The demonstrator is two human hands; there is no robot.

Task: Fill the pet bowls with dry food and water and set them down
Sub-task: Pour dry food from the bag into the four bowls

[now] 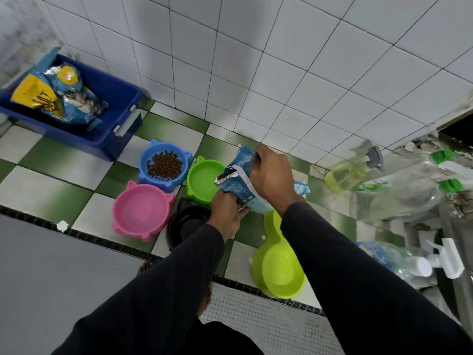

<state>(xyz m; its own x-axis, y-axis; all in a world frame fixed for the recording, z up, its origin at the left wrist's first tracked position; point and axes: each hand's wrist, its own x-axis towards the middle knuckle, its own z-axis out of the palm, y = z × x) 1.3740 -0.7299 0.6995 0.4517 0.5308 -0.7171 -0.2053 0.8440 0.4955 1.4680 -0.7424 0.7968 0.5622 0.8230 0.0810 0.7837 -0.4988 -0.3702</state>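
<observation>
On the checkered floor (64,160), both the left hand (226,213) and the right hand (272,175) grip the food bag (240,185), tilted over the green bowl (202,179).

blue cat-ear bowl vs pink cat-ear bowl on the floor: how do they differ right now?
Colour: the blue bowl is blue, the pink bowl is pink.
Contents: the blue bowl holds a pile of brown dry food; the pink bowl shows no food.
Position: the blue bowl sits nearer the tiled wall, the pink bowl nearer the person.
Shared: both have the same round cat-ear shape, stand upright on the checkered floor, and neither hand touches them.
</observation>
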